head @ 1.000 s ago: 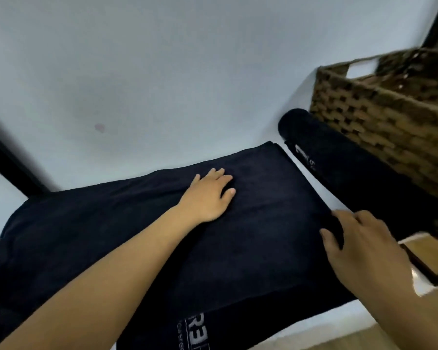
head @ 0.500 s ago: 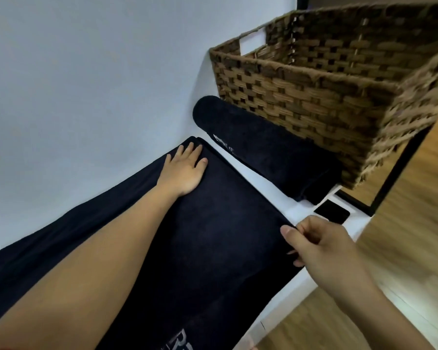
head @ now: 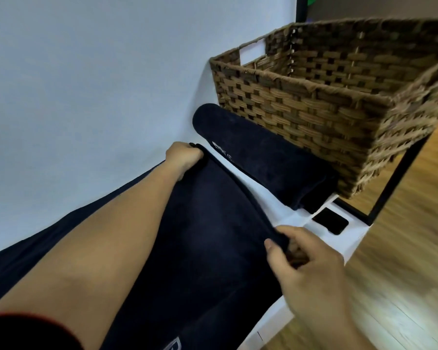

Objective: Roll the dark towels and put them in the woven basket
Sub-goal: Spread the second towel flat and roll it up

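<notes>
Dark terry, head view: your left hand (head: 183, 157), flat on the spread towel (head: 213, 248) a moment ago, now curls its fingers round the far corner of the edge facing the woven basket (head: 314, 117), while your right hand (head: 306, 269) pinches that edge's near corner. That looks like the roll starting. The rolled towel (head: 263, 160) lies against the basket's front wall, not yet inside.

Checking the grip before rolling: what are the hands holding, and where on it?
Both hold the flat dark towel by its end edge: left hand grips the far corner, right hand pinches the near corner.
</notes>
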